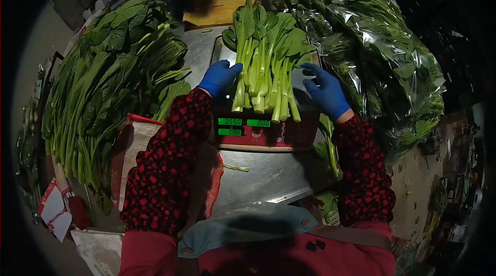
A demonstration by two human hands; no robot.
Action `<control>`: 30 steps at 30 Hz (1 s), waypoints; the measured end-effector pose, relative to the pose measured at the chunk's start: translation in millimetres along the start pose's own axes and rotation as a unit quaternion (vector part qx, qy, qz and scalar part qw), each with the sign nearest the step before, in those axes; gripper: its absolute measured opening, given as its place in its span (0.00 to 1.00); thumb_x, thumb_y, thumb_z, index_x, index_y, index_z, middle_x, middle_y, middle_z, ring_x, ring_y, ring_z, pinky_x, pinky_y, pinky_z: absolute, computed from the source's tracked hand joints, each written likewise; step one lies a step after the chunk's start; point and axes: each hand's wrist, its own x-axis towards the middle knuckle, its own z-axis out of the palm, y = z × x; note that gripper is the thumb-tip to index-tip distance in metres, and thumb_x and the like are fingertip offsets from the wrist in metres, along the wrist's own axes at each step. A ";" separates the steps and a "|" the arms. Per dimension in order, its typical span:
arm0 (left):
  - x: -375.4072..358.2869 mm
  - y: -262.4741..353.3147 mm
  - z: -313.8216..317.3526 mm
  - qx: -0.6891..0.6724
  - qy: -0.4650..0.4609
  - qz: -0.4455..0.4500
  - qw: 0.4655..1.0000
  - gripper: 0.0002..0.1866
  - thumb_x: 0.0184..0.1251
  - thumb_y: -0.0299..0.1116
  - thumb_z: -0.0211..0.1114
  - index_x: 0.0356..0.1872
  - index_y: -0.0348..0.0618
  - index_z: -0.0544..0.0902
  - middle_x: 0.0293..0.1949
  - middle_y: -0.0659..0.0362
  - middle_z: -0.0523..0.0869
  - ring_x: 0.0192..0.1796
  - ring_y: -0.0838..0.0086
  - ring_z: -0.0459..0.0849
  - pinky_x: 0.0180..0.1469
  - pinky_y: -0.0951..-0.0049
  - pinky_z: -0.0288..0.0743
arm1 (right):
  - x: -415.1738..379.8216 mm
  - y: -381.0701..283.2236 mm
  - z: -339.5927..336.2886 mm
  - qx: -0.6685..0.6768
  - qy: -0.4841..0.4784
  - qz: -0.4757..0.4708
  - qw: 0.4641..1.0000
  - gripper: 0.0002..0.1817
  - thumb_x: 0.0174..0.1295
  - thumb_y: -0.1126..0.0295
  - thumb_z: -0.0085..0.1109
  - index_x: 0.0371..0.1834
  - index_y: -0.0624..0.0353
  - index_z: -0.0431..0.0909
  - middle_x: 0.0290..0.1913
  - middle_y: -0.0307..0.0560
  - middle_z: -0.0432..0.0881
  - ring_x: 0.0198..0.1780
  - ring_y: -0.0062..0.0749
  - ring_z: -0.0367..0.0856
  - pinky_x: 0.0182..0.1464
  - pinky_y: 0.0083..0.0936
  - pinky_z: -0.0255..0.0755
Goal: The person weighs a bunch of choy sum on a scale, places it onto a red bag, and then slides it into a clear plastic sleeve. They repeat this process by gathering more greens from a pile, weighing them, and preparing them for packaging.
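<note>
A bunch of leafy greens with thick pale stems, like choy sum, lies on the metal pan of a digital scale. Its leaves point away from me and the cut ends face me. Green displays on the scale's red front are lit, one reading about 0.550. My left hand, in a blue glove, is at the left edge of the stems, fingers bent and holding nothing. To the right of the bunch, my blue-gloved right hand has its fingers apart, the tips close to the leaves.
A large heap of loose greens fills the left side. Greens in clear plastic bags are piled at the right. Behind the scale lies a yellow-brown cardboard piece. A stem scrap rests on the metal table.
</note>
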 end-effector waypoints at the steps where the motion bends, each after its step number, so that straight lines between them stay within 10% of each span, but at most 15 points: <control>1: 7.0 2.4 1.1 0.040 -0.008 0.006 0.999 0.28 0.57 0.52 0.58 0.38 0.29 0.79 0.34 0.42 0.81 0.36 0.59 0.81 0.41 0.66 0.73 | 16.9 41.3 -0.1 -0.029 0.036 0.007 0.999 0.20 0.57 0.67 0.55 0.53 0.61 0.70 0.32 0.50 0.79 0.29 0.33 0.80 0.32 0.23 0.74; 3: -4.4 28.3 8.4 -0.062 -0.053 -0.058 0.995 0.29 0.55 0.54 0.61 0.39 0.30 0.79 0.33 0.46 0.82 0.35 0.62 0.81 0.39 0.67 0.74 | 33.4 43.0 5.8 0.344 -0.106 0.281 0.890 0.20 0.61 0.58 0.54 0.49 0.62 0.73 0.25 0.43 0.75 0.24 0.23 0.74 0.25 0.17 0.68; 5: -27.1 57.6 19.8 -0.277 -0.086 -0.156 0.944 0.31 0.53 0.55 0.64 0.42 0.31 0.79 0.33 0.50 0.82 0.35 0.65 0.80 0.37 0.68 0.74 | 50.2 49.4 39.2 0.281 -0.080 0.252 0.923 0.24 0.61 0.53 0.54 0.45 0.66 0.73 0.25 0.41 0.73 0.22 0.21 0.69 0.24 0.17 0.65; 8: -15.0 51.9 25.5 -0.218 -0.124 -0.145 0.957 0.29 0.55 0.49 0.66 0.46 0.32 0.77 0.38 0.54 0.81 0.34 0.70 0.80 0.38 0.72 0.74 | 63.9 19.3 67.4 0.166 -0.076 0.224 0.957 0.23 0.60 0.56 0.56 0.44 0.69 0.73 0.33 0.44 0.77 0.31 0.24 0.74 0.35 0.21 0.70; 11: -26.5 53.8 19.2 -0.355 -0.153 -0.083 0.918 0.22 0.59 0.40 0.64 0.49 0.35 0.74 0.41 0.57 0.81 0.40 0.72 0.81 0.45 0.74 0.75 | 59.5 1.9 85.0 0.389 -0.081 0.248 0.884 0.23 0.59 0.60 0.58 0.50 0.67 0.71 0.43 0.44 0.78 0.41 0.29 0.76 0.43 0.23 0.70; 17: -96.6 61.4 -51.1 -0.161 -0.121 0.126 0.971 0.26 0.57 0.39 0.66 0.53 0.37 0.72 0.43 0.57 0.80 0.45 0.76 0.78 0.48 0.77 0.71 | 2.3 -67.0 113.7 0.536 -0.156 0.091 0.825 0.21 0.63 0.68 0.52 0.58 0.63 0.64 0.52 0.45 0.74 0.51 0.29 0.74 0.52 0.25 0.68; 30: -378.4 21.7 -184.0 0.137 -0.018 0.017 0.990 0.39 0.52 0.45 0.69 0.62 0.39 0.63 0.53 0.50 0.76 0.55 0.65 0.75 0.56 0.70 0.68 | -176.0 -160.2 290.8 0.488 -0.339 -0.017 0.804 0.27 0.65 0.69 0.50 0.65 0.63 0.53 0.61 0.48 0.65 0.60 0.31 0.64 0.61 0.26 0.57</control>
